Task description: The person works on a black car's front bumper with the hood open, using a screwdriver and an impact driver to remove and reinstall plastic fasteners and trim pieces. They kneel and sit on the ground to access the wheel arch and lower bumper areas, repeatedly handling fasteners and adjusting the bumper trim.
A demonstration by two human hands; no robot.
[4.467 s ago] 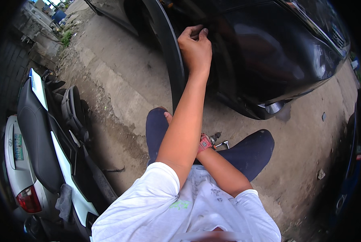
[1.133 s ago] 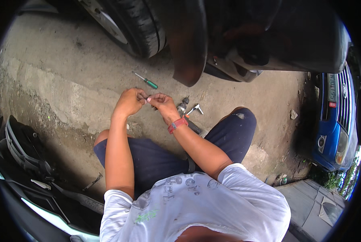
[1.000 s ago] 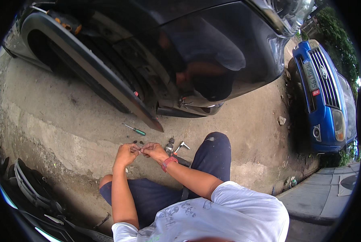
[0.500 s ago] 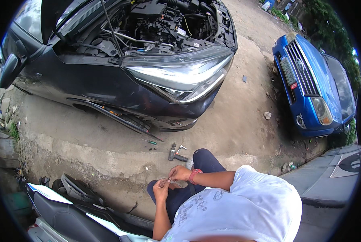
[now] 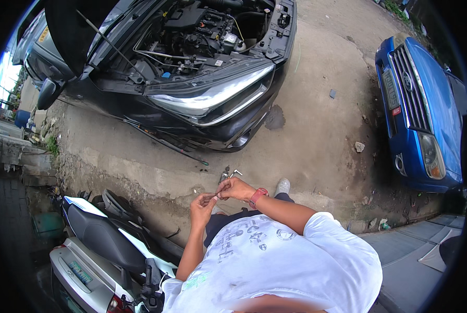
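My left hand and my right hand meet in front of my body, fingertips pinched together. Whatever is between them, if anything, is too small to make out. A red band circles my right wrist. Just beyond the right hand, a cordless drill lies on the ground, partly hidden by that hand. Beside it lies a small silvery cranked tool. Farther off stands a dark car with its hood up and engine bay exposed; its headlight faces me.
A blue vehicle stands at the right. A black-seated motorcycle and a silver car's rear are close on my left. A loose strip hangs along the dark car's lower edge. A stone lies on the ground.
My body has risen from a crouch, and the view has shifted with it. Both hands have come up, fingertips still together. The drill is now partly covered by my right hand.
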